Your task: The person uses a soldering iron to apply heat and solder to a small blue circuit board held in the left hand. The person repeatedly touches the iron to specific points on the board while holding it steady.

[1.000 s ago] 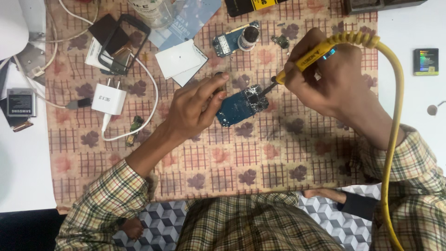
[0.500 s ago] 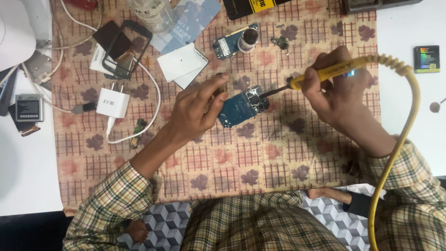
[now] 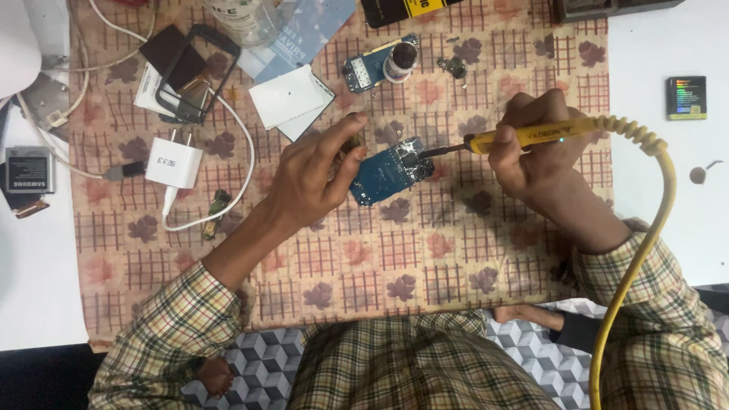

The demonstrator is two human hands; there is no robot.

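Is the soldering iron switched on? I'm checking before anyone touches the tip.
Likely on: a small green light glows on the yellow soldering iron held in the right hand. Tip heat cannot be told.

matt patterned cloth point(image 3: 456, 250), glossy yellow plastic iron point(image 3: 531, 134)

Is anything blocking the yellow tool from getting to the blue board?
Nothing visible does. The soldering iron in the right hand already has its tip at the blue circuit board, which the left hand steadies from the other side.

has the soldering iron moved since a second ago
Yes. The soldering iron in the right hand has swung flatter; its handle has dropped away from the cloth's top edge, tip still by the blue circuit board.
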